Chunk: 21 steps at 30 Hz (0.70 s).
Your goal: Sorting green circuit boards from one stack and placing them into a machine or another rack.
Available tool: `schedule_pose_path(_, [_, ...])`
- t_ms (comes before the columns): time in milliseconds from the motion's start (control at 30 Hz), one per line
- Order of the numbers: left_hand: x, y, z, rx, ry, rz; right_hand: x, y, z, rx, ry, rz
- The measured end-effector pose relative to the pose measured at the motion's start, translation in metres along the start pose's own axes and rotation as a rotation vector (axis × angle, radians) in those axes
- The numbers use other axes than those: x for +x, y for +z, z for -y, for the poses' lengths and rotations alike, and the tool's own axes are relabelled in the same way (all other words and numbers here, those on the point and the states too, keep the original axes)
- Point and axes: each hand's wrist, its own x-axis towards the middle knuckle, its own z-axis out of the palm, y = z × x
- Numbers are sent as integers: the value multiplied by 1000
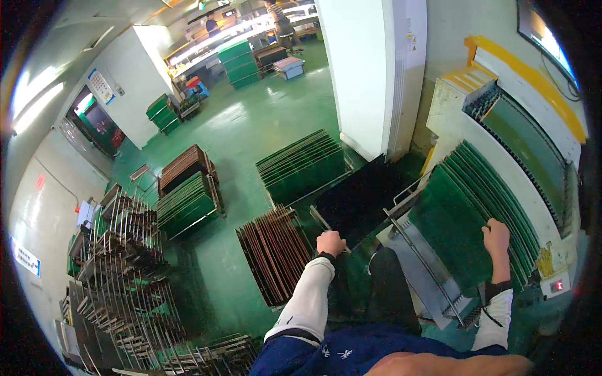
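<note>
My left hand (331, 243) is closed in a fist at the metal end bar (320, 219) of a low rack. Beside it, a large black panel (360, 197) slants across that rack. On the right, my right hand (496, 237) has its fingers curled on the edge of a green panel (448, 216). That panel is one of several thin green panels (495, 191) standing in a row in a metal-framed rack (426, 263). My thumb and fingertips there are partly hidden, and how many panels they pinch does not show.
Racks of green panels (301, 166) and brown-edged panels (273, 254) stand left of my legs. Many bare wire racks (135, 282) are piled along the left wall. A white machine (461, 91) with a slotted conveyor borders the right. Two people (281, 25) are far back by a lit bench.
</note>
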Motion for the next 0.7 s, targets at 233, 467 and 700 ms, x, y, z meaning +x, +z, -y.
schedule_pose_path(233, [2, 0, -5, 18, 16, 14, -6, 19, -29, 55, -17, 192])
schedule_pose_path(467, [5, 7, -1, 18, 8, -3, 2, 6, -12, 65, 127, 293])
schedule_pose_path(700, [6, 7, -2, 15, 10, -10, -6, 12, -5, 1, 160, 203])
